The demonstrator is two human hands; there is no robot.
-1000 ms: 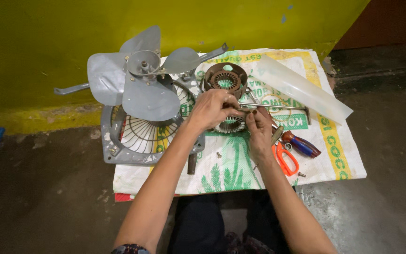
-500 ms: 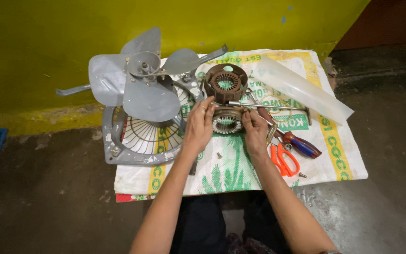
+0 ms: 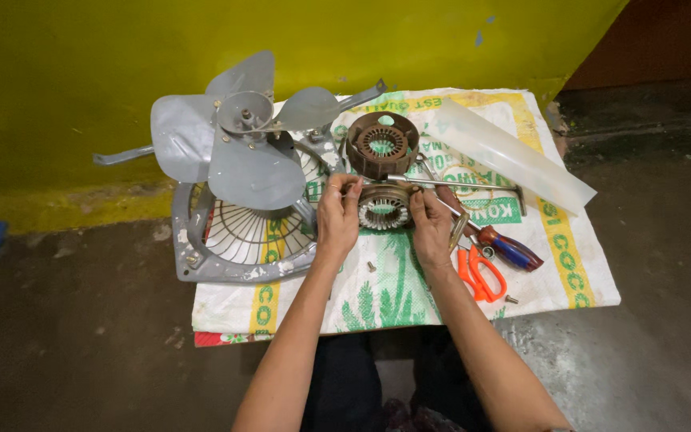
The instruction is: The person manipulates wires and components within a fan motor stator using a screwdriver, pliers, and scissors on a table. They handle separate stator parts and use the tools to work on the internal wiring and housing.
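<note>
On the sack, mid-floor: a stator (image 3: 383, 210) lies between the two hands, just below a brown motor housing (image 3: 381, 145).
Stator: a ring of metal laminations with slots round its bore, flat on the sack (image 3: 377, 288), bore facing up.
Left hand (image 3: 337, 216): at the stator's left edge, fingers curled and closed on its rim; thumb and forefinger pinch near the top left.
Right hand (image 3: 432, 224): at the stator's right edge, fingers bent and closed against the rim; whether they grip it or only press on it I cannot tell.
Housing: round, rust-brown, with a toothed ring inside; just beside the stator, whether touching I cannot tell.
Rod (image 3: 449, 184): a thin metal bar lying across the sack from just above the stator out to the right, passing above the right hand.
Fan (image 3: 241, 136): grey blades on a hub, standing over a round wire guard (image 3: 249, 236) in a grey frame, left of the hands and partly off the sack.
Screwdriver (image 3: 509, 250): red and blue handle, right of the right hand.
Scissors (image 3: 481, 276): orange handles, just below the screwdriver, near the right wrist.
Plastic sheet (image 3: 513, 156): a long translucent strip, slanting across the sack's upper right.
Screws: a small one (image 3: 370, 266) lies on the sack below the stator.
Wall (image 3: 81, 48): yellow-green, behind the fan.
</note>
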